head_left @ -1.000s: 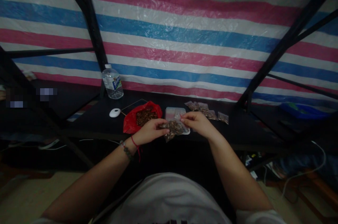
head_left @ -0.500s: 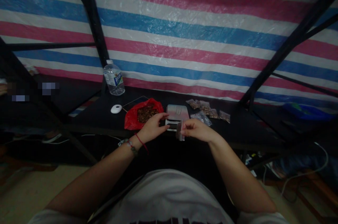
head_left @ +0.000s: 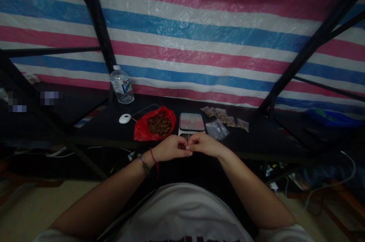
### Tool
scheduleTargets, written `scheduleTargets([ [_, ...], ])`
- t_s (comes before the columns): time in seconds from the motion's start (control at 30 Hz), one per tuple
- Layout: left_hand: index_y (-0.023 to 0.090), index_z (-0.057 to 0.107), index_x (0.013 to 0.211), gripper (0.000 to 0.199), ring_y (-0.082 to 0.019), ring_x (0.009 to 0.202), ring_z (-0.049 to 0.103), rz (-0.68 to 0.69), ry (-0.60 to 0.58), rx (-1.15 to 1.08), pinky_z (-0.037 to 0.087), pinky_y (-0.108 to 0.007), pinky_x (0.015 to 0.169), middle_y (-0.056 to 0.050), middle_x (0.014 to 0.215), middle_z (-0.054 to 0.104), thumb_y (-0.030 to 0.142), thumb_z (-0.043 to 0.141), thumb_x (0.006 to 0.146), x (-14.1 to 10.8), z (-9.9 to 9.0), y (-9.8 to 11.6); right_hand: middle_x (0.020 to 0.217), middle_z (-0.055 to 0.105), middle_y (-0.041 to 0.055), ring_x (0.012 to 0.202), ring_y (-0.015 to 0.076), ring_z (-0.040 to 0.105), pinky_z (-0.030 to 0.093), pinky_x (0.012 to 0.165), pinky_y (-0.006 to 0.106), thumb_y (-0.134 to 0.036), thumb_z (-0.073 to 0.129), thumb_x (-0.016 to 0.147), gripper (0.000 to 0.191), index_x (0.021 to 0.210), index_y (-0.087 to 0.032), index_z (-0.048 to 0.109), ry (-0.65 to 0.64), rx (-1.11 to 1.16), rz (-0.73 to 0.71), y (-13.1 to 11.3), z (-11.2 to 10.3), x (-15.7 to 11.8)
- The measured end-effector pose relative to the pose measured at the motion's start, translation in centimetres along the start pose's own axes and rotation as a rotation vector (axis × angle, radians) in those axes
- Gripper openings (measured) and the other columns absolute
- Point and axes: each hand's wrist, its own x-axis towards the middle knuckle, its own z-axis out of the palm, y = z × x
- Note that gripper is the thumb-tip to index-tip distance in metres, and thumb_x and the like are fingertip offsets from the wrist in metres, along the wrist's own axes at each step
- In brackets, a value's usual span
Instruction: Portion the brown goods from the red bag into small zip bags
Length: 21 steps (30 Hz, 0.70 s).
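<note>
My left hand [head_left: 172, 147] and my right hand [head_left: 204, 144] meet at the front edge of the table, fingertips pinched together on a small clear plastic bag [head_left: 188, 138]. Most of that bag is hidden behind the fingers. Just beyond them lies a flat digital scale [head_left: 192, 121], its front part covered by the hands. A red plastic bag [head_left: 140, 129] spreads open to the left, holding a heap of small brown pieces [head_left: 159, 125]. Right of the scale are flat clear bags [head_left: 217, 129], and past these several filled small bags [head_left: 221, 113].
A large clear bottle [head_left: 122, 85] stands at the back left, near a white rounded object [head_left: 124, 118]. Black metal posts [head_left: 98, 21] frame the dark table [head_left: 265, 135]. A striped plastic sheet [head_left: 194, 37] hangs behind. A blue item [head_left: 330, 118] lies far right.
My left hand has come away from the scale, toward me and right, to meet my right hand at the small bag. My right hand has shifted slightly left.
</note>
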Motion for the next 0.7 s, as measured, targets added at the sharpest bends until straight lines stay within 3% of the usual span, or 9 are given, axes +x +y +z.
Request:
scheduleTargets([
  [0.2, 0.012, 0.066, 0.081, 0.028, -0.011, 0.064, 0.058, 0.011, -0.171, -0.305, 0.047, -0.023, 0.064, -0.003, 0.073, 0.065, 0.04, 0.065, 0.077, -0.1, -0.6, -0.2, 0.065, 0.058, -0.0005, 0.058, 0.0096, 0.048, 0.036, 0.055, 0.021, -0.048, 0.064, 0.08, 0.035, 0.072, -0.014, 0.064, -0.056, 0.01, 0.029, -0.6, -0.1, -0.5],
  [0.37, 0.012, 0.063, 0.071, 0.023, -0.011, 0.057, 0.056, -0.092, -0.088, -0.403, 0.047, -0.023, 0.059, -0.002, 0.065, 0.061, 0.034, 0.058, 0.076, 0.4, -0.1, -0.6, 0.064, 0.058, 0.0001, 0.057, 0.0098, 0.05, 0.038, 0.055, 0.021, -0.046, 0.06, 0.082, 0.034, 0.071, -0.014, 0.063, 0.021, 0.013, 0.032, -0.8, 0.4, -0.3],
  [0.53, 0.015, 0.055, 0.058, 0.022, -0.01, 0.048, 0.046, -0.204, 0.148, -0.087, 0.035, -0.022, 0.049, 0.003, 0.05, 0.049, 0.026, 0.047, 0.075, 0.6, -0.4, -0.9, 0.054, 0.054, -0.0016, 0.051, 0.0081, 0.046, 0.032, 0.05, 0.02, -0.029, 0.057, 0.079, 0.025, 0.06, -0.014, 0.06, 0.164, -0.062, 0.064, -0.3, 0.9, 0.3],
  [0.6, 0.016, 0.052, 0.054, 0.024, -0.011, 0.05, 0.045, -0.171, 0.245, 0.108, 0.031, -0.022, 0.05, 0.003, 0.049, 0.046, 0.026, 0.045, 0.075, 0.5, -1.0, -0.9, 0.049, 0.051, -0.0023, 0.047, 0.0073, 0.042, 0.027, 0.046, 0.021, -0.025, 0.057, 0.076, 0.025, 0.054, -0.014, 0.058, 0.238, -0.102, 0.099, -0.1, 1.0, 0.4],
  [0.7, 0.017, 0.051, 0.052, 0.027, -0.011, 0.053, 0.045, -0.089, 0.322, 0.311, 0.029, -0.024, 0.052, 0.003, 0.051, 0.046, 0.025, 0.044, 0.076, 0.2, -1.9, -0.7, 0.045, 0.046, -0.0035, 0.043, 0.0064, 0.037, 0.023, 0.043, 0.021, -0.033, 0.06, 0.077, 0.033, 0.051, -0.015, 0.055, 0.256, -0.117, 0.143, 0.1, 0.9, 0.5],
])
